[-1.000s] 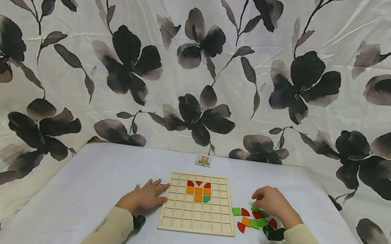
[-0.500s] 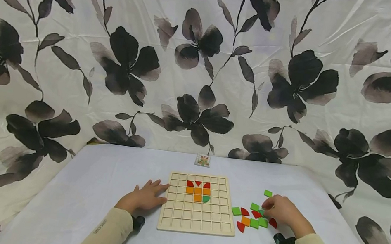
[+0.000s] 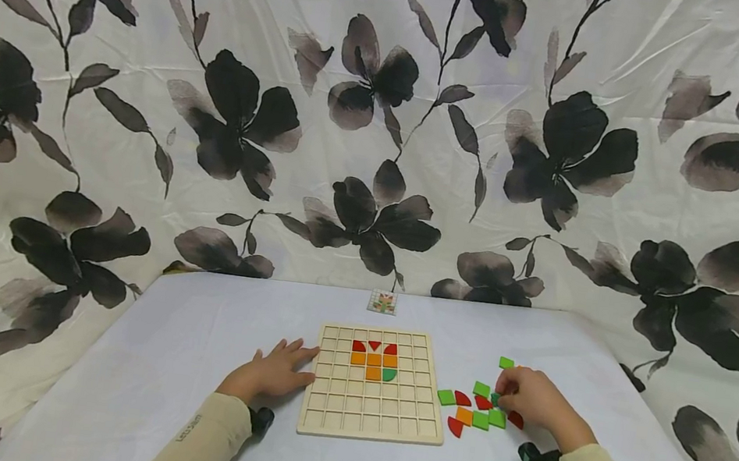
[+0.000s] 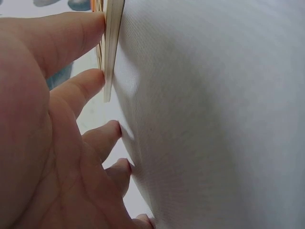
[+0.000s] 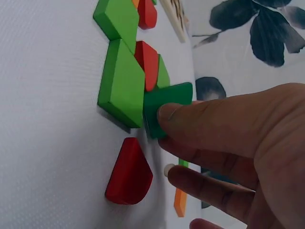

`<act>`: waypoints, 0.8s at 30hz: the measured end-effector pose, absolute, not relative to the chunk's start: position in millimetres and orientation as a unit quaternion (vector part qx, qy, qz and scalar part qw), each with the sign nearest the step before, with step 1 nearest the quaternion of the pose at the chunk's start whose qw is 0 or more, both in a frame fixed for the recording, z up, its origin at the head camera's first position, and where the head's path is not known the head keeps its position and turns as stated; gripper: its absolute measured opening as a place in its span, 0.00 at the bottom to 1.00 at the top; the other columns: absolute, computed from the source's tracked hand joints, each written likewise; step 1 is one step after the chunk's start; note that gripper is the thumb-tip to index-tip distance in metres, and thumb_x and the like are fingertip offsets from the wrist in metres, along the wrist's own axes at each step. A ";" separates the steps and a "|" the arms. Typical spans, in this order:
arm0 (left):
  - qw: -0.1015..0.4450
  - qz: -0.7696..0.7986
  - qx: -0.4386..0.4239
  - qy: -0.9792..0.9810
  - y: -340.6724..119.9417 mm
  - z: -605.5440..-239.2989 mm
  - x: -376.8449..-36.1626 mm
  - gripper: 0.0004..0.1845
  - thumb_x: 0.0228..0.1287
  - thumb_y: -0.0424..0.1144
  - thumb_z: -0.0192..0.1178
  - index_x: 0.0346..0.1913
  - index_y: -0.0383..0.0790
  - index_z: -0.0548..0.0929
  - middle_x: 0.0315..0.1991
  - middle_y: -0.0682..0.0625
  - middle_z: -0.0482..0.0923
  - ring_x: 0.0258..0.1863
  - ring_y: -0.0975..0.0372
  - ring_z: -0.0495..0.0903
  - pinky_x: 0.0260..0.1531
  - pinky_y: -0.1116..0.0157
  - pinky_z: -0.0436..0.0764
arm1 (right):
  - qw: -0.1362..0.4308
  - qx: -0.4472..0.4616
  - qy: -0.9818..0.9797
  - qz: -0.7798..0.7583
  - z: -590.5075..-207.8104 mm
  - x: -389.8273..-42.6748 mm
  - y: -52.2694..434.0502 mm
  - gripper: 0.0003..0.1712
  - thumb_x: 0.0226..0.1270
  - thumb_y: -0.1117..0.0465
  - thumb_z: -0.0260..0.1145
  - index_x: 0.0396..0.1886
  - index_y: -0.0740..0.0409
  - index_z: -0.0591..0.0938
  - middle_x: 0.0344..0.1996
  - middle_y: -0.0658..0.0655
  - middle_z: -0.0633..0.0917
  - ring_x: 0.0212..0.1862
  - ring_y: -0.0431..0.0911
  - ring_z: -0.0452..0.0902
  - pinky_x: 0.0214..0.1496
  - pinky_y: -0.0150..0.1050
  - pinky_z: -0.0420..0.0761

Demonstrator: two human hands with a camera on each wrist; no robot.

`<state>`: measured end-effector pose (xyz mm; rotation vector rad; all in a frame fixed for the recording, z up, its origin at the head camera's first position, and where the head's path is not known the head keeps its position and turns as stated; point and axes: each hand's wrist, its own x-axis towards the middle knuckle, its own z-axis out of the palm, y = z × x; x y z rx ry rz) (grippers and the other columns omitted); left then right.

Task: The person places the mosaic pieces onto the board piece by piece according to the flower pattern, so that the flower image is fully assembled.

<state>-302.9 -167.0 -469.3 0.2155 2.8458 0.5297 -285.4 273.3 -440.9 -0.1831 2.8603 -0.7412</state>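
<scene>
A wooden grid board lies on the white table, with red, orange and green pieces set in its upper middle. My left hand lies flat beside it, its straight fingers touching the board's left edge. To the right of the board, my right hand is at a cluster of loose pieces. There its fingertips pinch a dark green piece, which leans against a light green square. A red quarter-round piece lies just below.
A small picture card stands at the table's far edge. One green square lies alone beyond my right hand. A flowered curtain closes off the back and sides. The table drops away at left and right.
My right hand has slid right and a little toward me, uncovering the lone green square, and now pinches the dark green piece. The left hand has not moved.
</scene>
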 end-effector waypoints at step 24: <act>0.117 0.180 0.074 0.974 -167.3 -466.2 -298.2 0.32 0.67 0.55 0.55 0.72 0.52 0.65 0.76 0.41 0.55 0.76 0.39 0.48 0.66 0.29 0.44 | 0.049 -0.164 0.958 -0.232 -417.2 -307.9 216.8 0.04 0.62 0.63 0.68 0.32 0.48 0.86 0.32 0.48 0.80 0.35 0.43 0.72 0.39 0.38 0.75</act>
